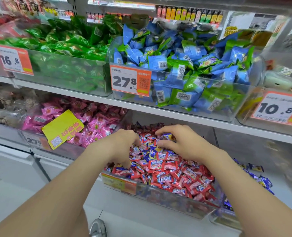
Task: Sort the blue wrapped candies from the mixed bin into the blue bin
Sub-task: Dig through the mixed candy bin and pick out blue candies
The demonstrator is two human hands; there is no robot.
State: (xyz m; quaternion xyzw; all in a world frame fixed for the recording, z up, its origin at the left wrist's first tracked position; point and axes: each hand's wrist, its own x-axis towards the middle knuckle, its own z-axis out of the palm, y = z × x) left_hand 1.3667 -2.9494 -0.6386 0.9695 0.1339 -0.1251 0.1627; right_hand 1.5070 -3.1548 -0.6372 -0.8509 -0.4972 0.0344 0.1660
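On the low shelf, far to the left, sit the pink candies (94, 124). They are not part of this job. Next to them, in the middle, is the mixed bin (176, 204). It is a clear box heaped with red candies (189, 177) and blue candies (146, 153), all jumbled up. Both hands are inside it.

The left hand (123, 147) is on the left side of the heap. Its fingers bend down and dig into the wrappers. I cannot tell if it holds a candy or is only feeling about, because the fingertips are hidden in the heap.

The right hand (177, 144) is a bit further back, near the middle of the heap. Its fingers and thumb curl close together. They look to be pinching one blue candy (167, 136) with a bit of yellow on it.

Further right, just beside the mixed bin, is the blue bin (282, 189). Only a small bunch of dark blue pieces (261, 181) lies along its left side, and much of its floor is bare.

So I think the job is begun but not near done. Some blue ones are across already. Many more blue wrappers peek out between the red ones, most of them around the two hands. More may hide under the top layer. The one in the right hand has yet to go over to the blue bin.
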